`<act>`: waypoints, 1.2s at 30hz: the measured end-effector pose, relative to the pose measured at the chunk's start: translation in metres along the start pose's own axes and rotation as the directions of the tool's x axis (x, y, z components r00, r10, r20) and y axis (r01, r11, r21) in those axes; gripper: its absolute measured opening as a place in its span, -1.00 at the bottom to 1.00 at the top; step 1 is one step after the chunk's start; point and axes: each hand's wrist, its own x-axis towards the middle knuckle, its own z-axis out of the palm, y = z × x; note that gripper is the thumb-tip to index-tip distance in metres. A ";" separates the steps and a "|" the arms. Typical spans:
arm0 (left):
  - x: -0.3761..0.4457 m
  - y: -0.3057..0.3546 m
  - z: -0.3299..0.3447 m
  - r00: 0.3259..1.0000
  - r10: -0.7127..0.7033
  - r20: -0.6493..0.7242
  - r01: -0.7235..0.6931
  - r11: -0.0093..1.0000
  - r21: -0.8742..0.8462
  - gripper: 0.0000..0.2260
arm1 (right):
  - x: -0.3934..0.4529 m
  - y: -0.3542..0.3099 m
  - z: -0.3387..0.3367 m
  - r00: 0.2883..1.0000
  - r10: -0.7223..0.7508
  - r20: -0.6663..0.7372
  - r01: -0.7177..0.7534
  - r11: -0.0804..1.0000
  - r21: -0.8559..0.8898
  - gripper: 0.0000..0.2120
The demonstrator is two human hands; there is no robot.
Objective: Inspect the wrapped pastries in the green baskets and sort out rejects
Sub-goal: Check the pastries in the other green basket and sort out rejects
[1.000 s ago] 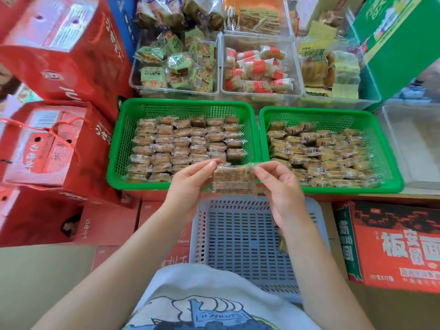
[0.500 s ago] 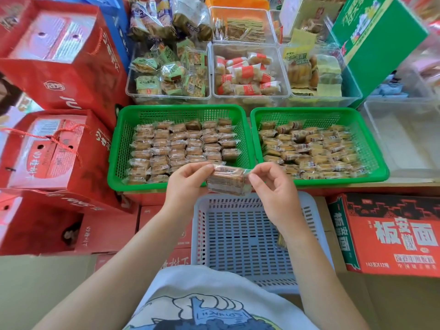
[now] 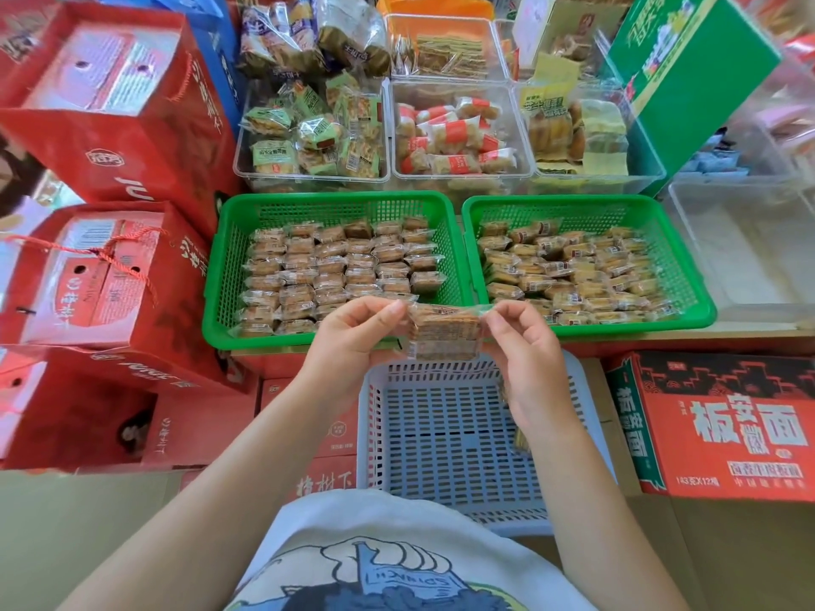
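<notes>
Hands, left (image 3: 353, 332) and right (image 3: 520, 341), pinching 1 wrapped pastry (image 3: 445, 332), above grey basket (image 3: 445, 438)

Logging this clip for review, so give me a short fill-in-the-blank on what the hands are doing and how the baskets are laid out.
1. The wrapped pastry is pinched at its ends by ____ hands.
2. The pastries in the left green basket lie in neat ____, while those in the right green basket lie jumbled.
3. The pale basket under the left hand and right hand is ____ in colour.

Missing words: both; rows; blue-grey
</notes>
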 end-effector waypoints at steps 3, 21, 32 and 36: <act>0.000 0.005 -0.005 1.000 0.005 0.025 -0.006 0.999 0.046 -0.90 | -0.002 -0.002 0.001 1.000 -0.012 0.013 0.011 0.999 0.044 -0.88; -0.002 0.003 -0.004 0.999 0.019 -0.033 -0.015 0.994 0.105 -0.85 | -0.014 -0.012 0.014 0.966 -0.230 0.120 0.250 0.949 -0.190 -0.91; -0.001 0.008 -0.007 0.990 -0.115 0.087 0.129 0.976 -0.175 -0.57 | -0.001 -0.014 0.010 0.992 0.071 0.101 -0.069 0.997 -0.025 -0.77; 0.002 0.010 -0.010 0.983 -0.176 0.056 0.184 0.946 -0.268 -0.58 | -0.001 -0.011 0.008 0.986 -0.092 0.137 0.104 0.991 -0.086 -0.77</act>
